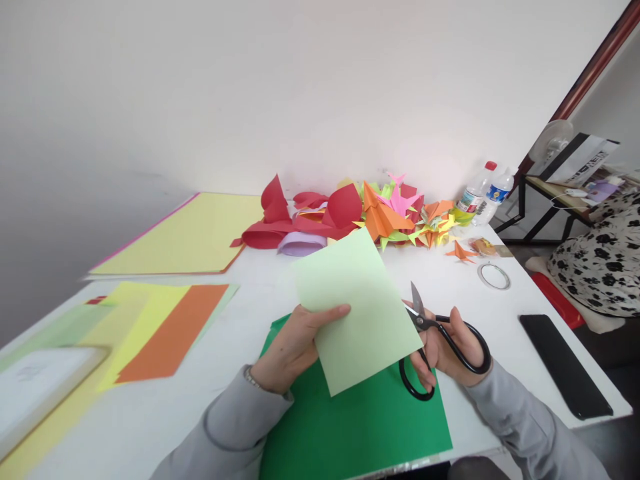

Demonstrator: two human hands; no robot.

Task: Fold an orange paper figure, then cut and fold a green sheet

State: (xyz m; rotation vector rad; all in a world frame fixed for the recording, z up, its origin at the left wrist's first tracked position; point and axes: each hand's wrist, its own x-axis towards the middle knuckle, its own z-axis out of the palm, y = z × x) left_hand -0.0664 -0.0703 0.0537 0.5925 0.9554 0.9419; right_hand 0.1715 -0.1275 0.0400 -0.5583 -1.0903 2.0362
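Note:
My left hand [295, 343] pinches a pale green sheet of paper [357, 307] by its left side, thumb on top and fingers beneath. The sheet is held tilted above a dark green sheet [360, 427] lying on the table. In my right hand [445, 347] is a pair of black-handled scissors [420, 321], with thumb and fingers through the loops. Their blades are parted and point up and away, close to the right edge of the pale sheet. Part of the lower blade and some right fingers are hidden behind the paper.
Coloured sheets [175, 330] and a white box-like object [45, 380] lie left. Large yellow sheets [180, 233] are behind. Folded paper shapes [385, 213] pile along the wall beside two bottles [483, 193]. A tape roll [493, 275] and black phone-like slab [565, 367] lie right.

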